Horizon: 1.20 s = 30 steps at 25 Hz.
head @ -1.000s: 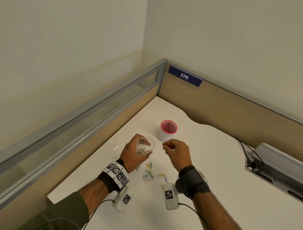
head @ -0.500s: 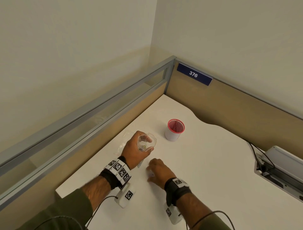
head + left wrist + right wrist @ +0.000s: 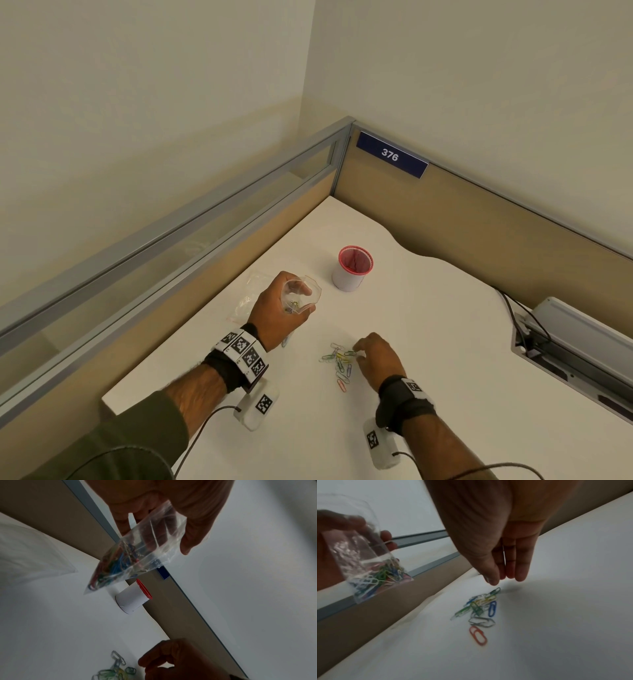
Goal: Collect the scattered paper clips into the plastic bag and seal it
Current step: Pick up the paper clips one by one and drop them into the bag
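Observation:
My left hand (image 3: 297, 301) holds a clear plastic bag (image 3: 303, 295) up above the table with its mouth open. Several coloured paper clips (image 3: 109, 568) lie in the bag's lower corner. A small pile of loose paper clips (image 3: 339, 360) lies on the white table, with a red clip (image 3: 478, 635) nearest me. My right hand (image 3: 358, 354) hovers just right of the pile. Its fingers (image 3: 520, 573) are straight and point down at the clips, holding nothing I can see.
A white cup with a red rim (image 3: 352, 269) stands beyond the hands. Another clear bag (image 3: 249, 298) lies flat on the table (image 3: 445, 342) left of my left hand. Partition walls close the left and back edges. A cable box (image 3: 575, 346) sits at the right.
My right hand came down from beside the bag's mouth to the table, covered the clip pile, and now sits just right of it. The left hand kept holding the bag.

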Each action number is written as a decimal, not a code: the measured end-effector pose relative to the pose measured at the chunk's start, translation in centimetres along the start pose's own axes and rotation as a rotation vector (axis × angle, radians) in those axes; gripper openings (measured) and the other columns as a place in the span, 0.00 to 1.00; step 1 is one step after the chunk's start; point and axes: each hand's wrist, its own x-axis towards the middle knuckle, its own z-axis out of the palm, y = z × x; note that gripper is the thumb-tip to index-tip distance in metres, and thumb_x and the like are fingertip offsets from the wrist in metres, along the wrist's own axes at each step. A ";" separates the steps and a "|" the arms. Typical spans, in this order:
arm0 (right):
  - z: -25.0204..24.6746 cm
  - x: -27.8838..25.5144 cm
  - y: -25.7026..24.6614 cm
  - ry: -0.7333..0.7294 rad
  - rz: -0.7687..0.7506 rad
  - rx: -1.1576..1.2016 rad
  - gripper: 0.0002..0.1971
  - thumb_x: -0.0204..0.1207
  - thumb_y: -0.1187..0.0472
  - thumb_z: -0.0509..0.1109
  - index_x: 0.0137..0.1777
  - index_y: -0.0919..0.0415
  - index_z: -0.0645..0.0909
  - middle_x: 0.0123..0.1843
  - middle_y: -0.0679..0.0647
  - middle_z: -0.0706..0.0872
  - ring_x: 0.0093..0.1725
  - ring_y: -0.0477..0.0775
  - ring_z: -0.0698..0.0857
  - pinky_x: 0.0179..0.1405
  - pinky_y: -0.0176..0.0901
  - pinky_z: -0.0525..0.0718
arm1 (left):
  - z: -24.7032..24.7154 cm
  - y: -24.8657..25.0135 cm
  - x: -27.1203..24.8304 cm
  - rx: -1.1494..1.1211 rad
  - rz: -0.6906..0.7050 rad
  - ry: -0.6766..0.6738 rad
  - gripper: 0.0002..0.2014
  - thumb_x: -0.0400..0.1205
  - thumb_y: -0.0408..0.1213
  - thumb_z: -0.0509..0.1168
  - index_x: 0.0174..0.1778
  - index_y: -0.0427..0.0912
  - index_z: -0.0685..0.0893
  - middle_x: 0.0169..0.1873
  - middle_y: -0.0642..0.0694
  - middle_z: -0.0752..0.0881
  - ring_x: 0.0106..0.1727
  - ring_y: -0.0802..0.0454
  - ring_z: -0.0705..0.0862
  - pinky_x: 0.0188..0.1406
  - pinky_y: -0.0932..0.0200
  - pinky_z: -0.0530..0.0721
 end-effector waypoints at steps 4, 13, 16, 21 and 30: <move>1.6 -0.7 -0.9 -0.074 0.018 -0.065 0.16 0.81 0.64 0.59 0.66 0.57 0.81 0.62 0.57 0.79 0.63 0.58 0.78 0.64 0.46 0.79 | 0.2 0.1 0.1 0.004 0.003 -0.009 0.20 0.74 0.31 0.78 0.56 0.43 0.77 0.53 0.49 0.88 0.61 0.55 0.85 0.58 0.66 0.83; 0.9 0.7 -3.3 -0.186 -0.110 -0.059 0.35 0.74 0.72 0.62 0.81 0.52 0.60 0.84 0.54 0.57 0.82 0.59 0.59 0.80 0.52 0.66 | -0.3 0.5 0.0 0.023 0.003 0.007 0.20 0.74 0.30 0.78 0.56 0.42 0.78 0.52 0.51 0.87 0.60 0.57 0.85 0.55 0.73 0.82; 1.3 0.7 -3.1 -0.237 -0.226 -0.163 0.36 0.72 0.71 0.67 0.80 0.53 0.62 0.83 0.54 0.58 0.81 0.59 0.61 0.78 0.51 0.69 | -0.6 0.5 0.1 0.031 0.002 0.013 0.20 0.74 0.31 0.78 0.56 0.43 0.77 0.52 0.51 0.87 0.60 0.58 0.85 0.56 0.73 0.82; 1.7 -2.5 -1.6 -0.166 -0.296 -0.077 0.24 0.78 0.66 0.62 0.75 0.52 0.71 0.75 0.50 0.68 0.74 0.55 0.70 0.72 0.43 0.74 | -0.7 0.5 0.3 0.031 -0.002 0.033 0.20 0.74 0.30 0.78 0.57 0.42 0.77 0.52 0.52 0.88 0.59 0.58 0.85 0.55 0.73 0.82; 2.0 -2.9 -1.6 -0.169 -0.170 -0.167 0.24 0.75 0.54 0.70 0.70 0.54 0.73 0.64 0.53 0.73 0.64 0.57 0.73 0.58 0.51 0.81 | 0.1 0.3 0.2 0.005 0.011 0.011 0.19 0.73 0.29 0.78 0.55 0.42 0.77 0.52 0.48 0.88 0.60 0.53 0.85 0.60 0.61 0.84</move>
